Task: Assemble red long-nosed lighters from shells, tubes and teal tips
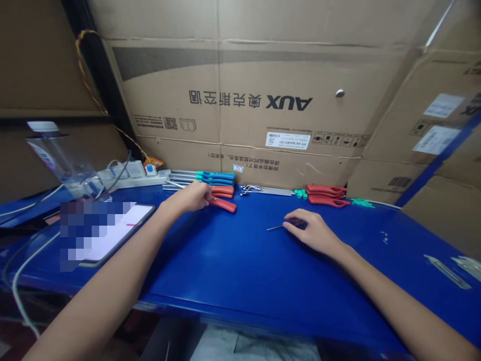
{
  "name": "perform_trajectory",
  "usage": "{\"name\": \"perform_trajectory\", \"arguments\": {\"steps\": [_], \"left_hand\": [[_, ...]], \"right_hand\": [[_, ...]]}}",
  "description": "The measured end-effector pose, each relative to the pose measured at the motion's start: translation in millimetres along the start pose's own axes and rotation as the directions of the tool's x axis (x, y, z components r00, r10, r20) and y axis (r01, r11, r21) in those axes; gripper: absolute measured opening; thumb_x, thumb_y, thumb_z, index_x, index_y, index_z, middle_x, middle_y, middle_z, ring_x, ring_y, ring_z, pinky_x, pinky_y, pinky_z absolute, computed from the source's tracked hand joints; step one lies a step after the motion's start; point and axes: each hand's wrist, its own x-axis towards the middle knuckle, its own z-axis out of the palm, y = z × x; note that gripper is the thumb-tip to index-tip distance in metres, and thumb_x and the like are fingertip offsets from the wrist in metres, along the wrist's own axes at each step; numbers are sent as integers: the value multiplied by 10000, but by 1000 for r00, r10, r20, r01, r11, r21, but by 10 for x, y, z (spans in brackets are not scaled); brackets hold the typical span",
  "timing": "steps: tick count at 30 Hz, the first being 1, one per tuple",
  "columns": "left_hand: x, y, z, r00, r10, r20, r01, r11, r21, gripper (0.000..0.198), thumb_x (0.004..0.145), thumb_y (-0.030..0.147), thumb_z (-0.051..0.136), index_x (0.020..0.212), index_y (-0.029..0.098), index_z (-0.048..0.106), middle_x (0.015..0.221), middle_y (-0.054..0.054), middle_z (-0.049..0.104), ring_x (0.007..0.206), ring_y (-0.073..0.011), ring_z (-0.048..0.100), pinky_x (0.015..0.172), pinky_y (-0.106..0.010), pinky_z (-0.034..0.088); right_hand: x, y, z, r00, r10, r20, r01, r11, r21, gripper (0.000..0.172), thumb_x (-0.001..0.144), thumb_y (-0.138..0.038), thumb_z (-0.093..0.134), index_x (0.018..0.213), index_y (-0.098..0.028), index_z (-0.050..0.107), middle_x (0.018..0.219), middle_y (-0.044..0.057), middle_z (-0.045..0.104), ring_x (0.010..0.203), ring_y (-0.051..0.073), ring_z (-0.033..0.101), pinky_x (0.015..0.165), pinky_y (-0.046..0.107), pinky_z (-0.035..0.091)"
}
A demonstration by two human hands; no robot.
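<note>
My left hand (197,195) is closed at the near end of the pile on the left, its fingers at the metal-tube end of a red-handled tool (223,204) that looks like a stick lighter. Behind it lie an orange-red handle (222,191) and several blue handles (218,178) with green collars, their metal tubes pointing left. My right hand (308,230) rests low over the blue table, fingers curled round a small screwdriver (275,228). Its thin shaft points left; the fingers partly hide its dark handle.
Along the back of the blue table (240,265) lie metal tubes with wires (268,191), green caps (300,193), red handle shells (326,194) and small green parts (361,202). To the left are a phone (116,233), a bottle (63,155) and a power strip (141,179). Cardboard (240,70) walls the back.
</note>
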Motion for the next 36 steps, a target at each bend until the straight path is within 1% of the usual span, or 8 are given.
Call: {"name": "perform_trajectory", "arguments": {"steps": [8, 13, 20, 36], "left_hand": [[63, -10, 86, 999, 2, 47, 1, 999, -54, 71, 675, 146, 648, 728, 174, 687, 719, -20, 676, 723, -173, 622, 611, -232, 417], [85, -35, 129, 999, -5, 43, 8, 996, -87, 81, 655, 153, 656, 726, 179, 687, 706, -2, 683, 711, -162, 619, 616, -227, 418], [96, -91, 141, 999, 4, 34, -1, 995, -103, 84, 685, 180, 622, 732, 170, 692, 714, -19, 688, 680, -155, 608, 593, -224, 404], [110, -163, 164, 1000, 5, 25, -2, 992, -129, 96, 659, 211, 613, 725, 181, 677, 705, -13, 682, 680, -162, 612, 597, -226, 417]], "right_hand": [[1, -12, 1, 1000, -22, 1, 22, 1000, 2, 168, 831, -322, 586, 875, -191, 683, 887, 62, 708, 773, 191, 661, 742, 340, 549], [0, -14, -5, 1000, -25, 4, 25, 1000, 0, 166, 826, -324, 586, 870, -197, 685, 889, 63, 709, 776, 194, 661, 741, 344, 549], [-4, 1, -4, 999, -25, 19, 26, 1000, -15, 172, 831, -320, 581, 882, -193, 686, 891, 60, 706, 776, 189, 653, 744, 342, 540], [6, 7, 7, 999, -30, 25, 30, 1000, -9, 168, 836, -320, 578, 884, -198, 683, 889, 58, 705, 780, 192, 656, 741, 340, 541]]}}
